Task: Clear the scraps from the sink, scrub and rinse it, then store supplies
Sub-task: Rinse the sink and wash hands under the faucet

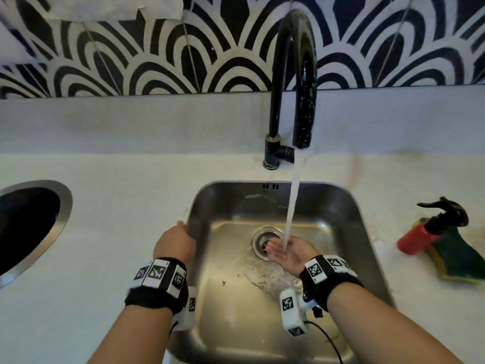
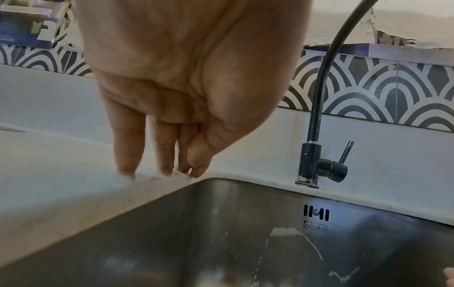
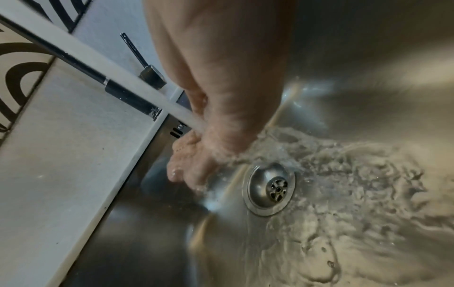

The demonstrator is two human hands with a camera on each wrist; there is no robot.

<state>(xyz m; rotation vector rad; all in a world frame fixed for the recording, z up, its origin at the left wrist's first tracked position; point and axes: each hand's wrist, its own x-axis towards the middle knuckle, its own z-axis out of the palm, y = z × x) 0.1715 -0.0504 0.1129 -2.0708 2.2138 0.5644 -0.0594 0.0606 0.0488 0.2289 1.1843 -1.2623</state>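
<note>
Stainless steel sink (image 1: pixel 349 222) sat recessed in the white counter (image 1: pixel 118 206), rectangular with rounded corners, brushed finish, wet. Round drain (image 1: pixel 265 243) sat at the floor centre, with a strainer cross visible in the right wrist view. Overflow slots (image 1: pixel 270 186) were on the back wall. A few small dark scraps (image 1: pixel 223 282) lay on the basin floor, left of the water sheet; too small to identify.

Black gooseneck faucet (image 1: pixel 294 74) was running, its finish speckled with white deposits. The stream (image 1: pixel 292 203) was opaque white and landed on the right hand (image 1: pixel 287 252), which was palm up, fingers relaxed and slightly cupped, holding nothing, just over the drain. Water fanned out rippled across the floor toward the near wall.

Left hand (image 1: pixel 174 241) was at the sink's left rim, fingers (image 2: pixel 127 147) pointed down with the tips touching the counter edge, gripping nothing. Its tips were blurred in the left wrist view.

Right of the sink: red spray bottle (image 1: pixel 420 236) with black trigger lying on its side, on top of a green-and-yellow sponge (image 1: pixel 456 261), partly covered. Round steel-rimmed opening (image 1: pixel 56 227) in the counter at left, cut off by the frame, its interior dark. Black-and-white scallop tile (image 1: pixel 131 61) backsplash.
</note>
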